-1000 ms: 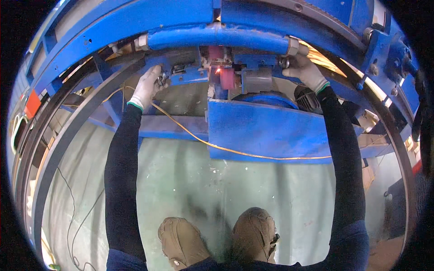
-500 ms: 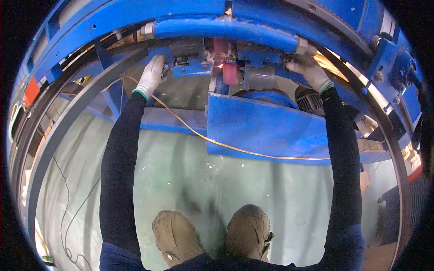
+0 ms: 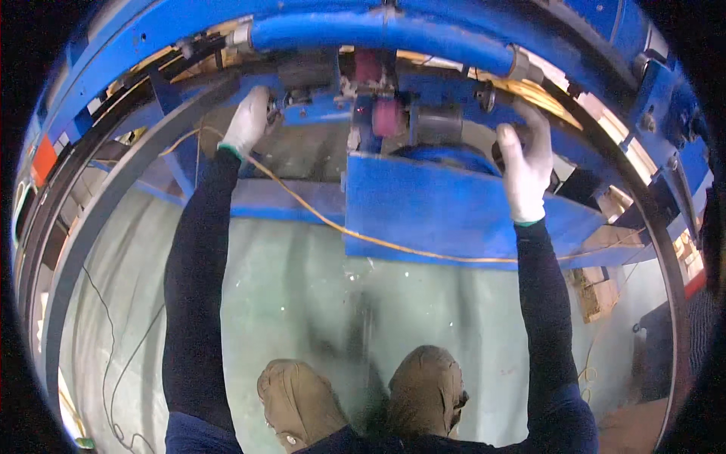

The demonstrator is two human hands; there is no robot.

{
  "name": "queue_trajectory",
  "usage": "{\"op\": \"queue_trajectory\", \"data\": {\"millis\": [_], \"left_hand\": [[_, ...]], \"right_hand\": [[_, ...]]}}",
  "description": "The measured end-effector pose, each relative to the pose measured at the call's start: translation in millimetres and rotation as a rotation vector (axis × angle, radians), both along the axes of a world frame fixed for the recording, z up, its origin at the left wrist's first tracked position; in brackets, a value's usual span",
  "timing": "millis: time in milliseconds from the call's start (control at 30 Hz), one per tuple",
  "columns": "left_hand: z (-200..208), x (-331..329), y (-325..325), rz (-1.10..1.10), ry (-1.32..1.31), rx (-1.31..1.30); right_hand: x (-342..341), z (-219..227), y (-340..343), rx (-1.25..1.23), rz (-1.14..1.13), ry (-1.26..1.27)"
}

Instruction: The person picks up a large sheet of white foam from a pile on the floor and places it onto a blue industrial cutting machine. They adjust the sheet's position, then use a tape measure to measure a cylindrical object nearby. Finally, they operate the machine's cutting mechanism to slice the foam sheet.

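My left hand [image 3: 249, 125], in a white glove, is closed round a small metal knob [image 3: 274, 112] on the left of a blue machine; its fingertips are partly hidden. My right hand [image 3: 525, 170], gloved alike, is open with thumb and fingers apart, in front of the machine's right side. A round metal knob [image 3: 488, 98] sits beyond it, apart from the fingers. Between the hands are two reddish wheels, one farther off [image 3: 367, 66] and one nearer [image 3: 389, 117], with a grey cylinder [image 3: 439, 121] beside the nearer one.
A thick blue pipe [image 3: 378, 38] crosses above the wheels. A blue panel [image 3: 431, 212] stands below them. A yellow cord [image 3: 302, 203] hangs across the front. A curved dark rail [image 3: 91, 250] runs on the left, and thin cables [image 3: 113, 378] lie on the green floor [image 3: 340, 303].
My right hand has let go of the right knob, opened and drawn back toward me. My left hand stays at its knob. The bright spark by the nearer wheel has faded.
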State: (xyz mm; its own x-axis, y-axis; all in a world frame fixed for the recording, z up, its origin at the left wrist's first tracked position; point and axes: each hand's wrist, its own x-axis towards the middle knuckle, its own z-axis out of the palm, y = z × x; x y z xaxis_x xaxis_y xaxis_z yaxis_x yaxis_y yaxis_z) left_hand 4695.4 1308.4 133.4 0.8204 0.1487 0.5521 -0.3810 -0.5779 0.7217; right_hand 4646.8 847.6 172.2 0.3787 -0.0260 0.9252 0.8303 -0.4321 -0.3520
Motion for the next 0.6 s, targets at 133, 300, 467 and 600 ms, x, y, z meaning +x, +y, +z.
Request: {"op": "queue_trajectory", "data": {"millis": [133, 300, 467, 600], "left_hand": [[-15, 14, 21, 0.246, -0.523, 0.582], [-29, 20, 27, 0.248, -0.378, 0.467], [-16, 26, 13, 0.159, -0.369, 0.278], [3, 9, -8, 0.033, 0.183, -0.361]], "right_hand": [[-48, -13, 27, -0.149, 0.046, -0.227], [-89, -46, 58, -0.318, 0.209, -0.134], [-123, -76, 96, -0.334, 0.452, -0.054], [-141, -110, 122, -0.359, 0.580, 0.101]]}}
